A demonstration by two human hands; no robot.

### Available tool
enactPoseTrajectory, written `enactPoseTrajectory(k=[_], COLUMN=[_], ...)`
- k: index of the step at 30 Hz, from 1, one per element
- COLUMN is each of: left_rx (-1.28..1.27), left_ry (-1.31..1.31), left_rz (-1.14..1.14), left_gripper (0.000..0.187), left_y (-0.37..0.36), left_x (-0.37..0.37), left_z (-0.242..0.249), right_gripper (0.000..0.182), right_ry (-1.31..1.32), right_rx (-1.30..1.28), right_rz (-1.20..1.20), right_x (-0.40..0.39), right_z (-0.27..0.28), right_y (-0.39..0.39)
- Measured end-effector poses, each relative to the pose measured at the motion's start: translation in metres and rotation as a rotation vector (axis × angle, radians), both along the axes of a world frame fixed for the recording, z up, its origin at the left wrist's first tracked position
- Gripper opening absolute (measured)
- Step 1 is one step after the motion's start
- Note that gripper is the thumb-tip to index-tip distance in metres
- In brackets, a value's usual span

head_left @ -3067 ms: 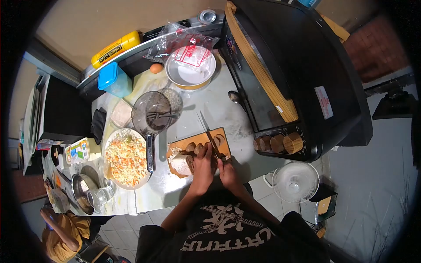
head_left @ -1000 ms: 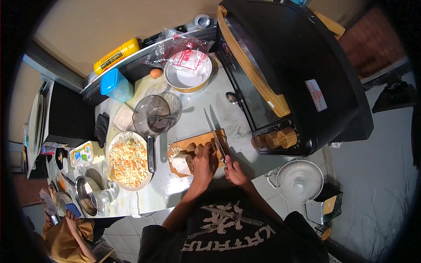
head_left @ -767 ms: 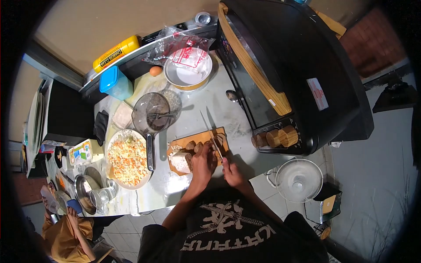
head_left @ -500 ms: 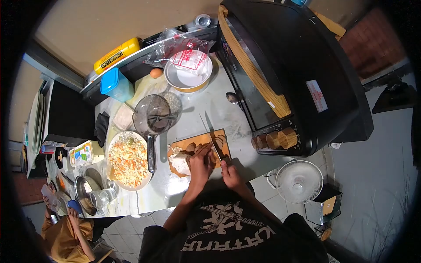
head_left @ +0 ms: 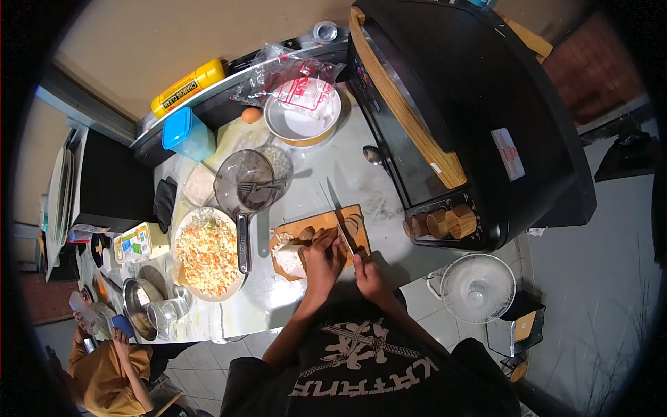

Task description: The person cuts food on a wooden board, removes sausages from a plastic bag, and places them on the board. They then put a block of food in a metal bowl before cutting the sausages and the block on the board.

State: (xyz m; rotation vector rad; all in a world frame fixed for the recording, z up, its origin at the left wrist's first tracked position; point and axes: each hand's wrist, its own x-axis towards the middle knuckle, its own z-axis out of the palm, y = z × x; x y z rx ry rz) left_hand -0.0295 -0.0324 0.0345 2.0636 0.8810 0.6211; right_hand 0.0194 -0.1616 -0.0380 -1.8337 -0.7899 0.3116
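Note:
A small wooden cutting board (head_left: pixel 285 230) lies near the counter's front edge. My right hand (head_left: pixel 371 276) is closed around the handle of a knife (head_left: pixel 348 236), whose long blade crosses the right part of the board and points away from me. Just left of the blade, my left hand (head_left: pixel 321 265) has its fingers bent and pressed on a piece of brown food, mostly hidden beneath them. Brown slices (head_left: pixel 353 224) rest to the right of the blade, and brown chunks (head_left: pixel 307 233) lie beyond my left hand. A pale, whitish heap of food (head_left: pixel 287 260) sits at the board's left side.
Left of the board are a plate of diced food (head_left: pixel 208 254) and a clear-bowled pan (head_left: pixel 244 182) with a fork inside. Behind stand a round tin (head_left: pixel 302 128) and an egg (head_left: pixel 251 115). A black oven (head_left: pixel 479 132) borders the right. Another person (head_left: pixel 108 368) works at lower left.
The whole view has shifted slightly as my head moved. Both hands remain at the board, and the knife's angle has changed a little.

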Motion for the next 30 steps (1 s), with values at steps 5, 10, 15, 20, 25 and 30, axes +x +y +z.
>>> enactPoseTrajectory(k=[5,10,15,20,25,30], left_rx=[-0.037,-0.071,-0.03,-0.086,-0.006,-0.049], left_ry=[0.005,0.018,-0.003,0.013,0.039,0.037], left_rz=[0.01,0.021,0.019,0.001,0.001,0.008], left_gripper=[0.021,0.021,0.021,0.021,0.022,0.021], left_y=[-0.002,-0.004,-0.003,-0.002,-0.002,-0.003], left_x=[0.0,0.001,0.001,0.001,0.0,0.001], left_z=[0.003,0.004,0.003,0.004,-0.003,0.003], right_gripper=[0.013,0.008,0.01,0.011,0.015,0.013], right_ry=[-0.53,-0.566,-0.569,-0.548,-0.443,-0.366], right_rx=[-0.142,-0.063,-0.042,-0.052,-0.043,-0.072], right_rz=[0.102,0.085,0.11,0.098,0.109,0.083], right_x=[-0.001,0.0,0.001,-0.002,-0.006,-0.005], right_z=[-0.018,-0.003,0.009,0.007,-0.006,0.01], right_y=[-0.014,-0.004,-0.001,0.0,-0.001,0.005])
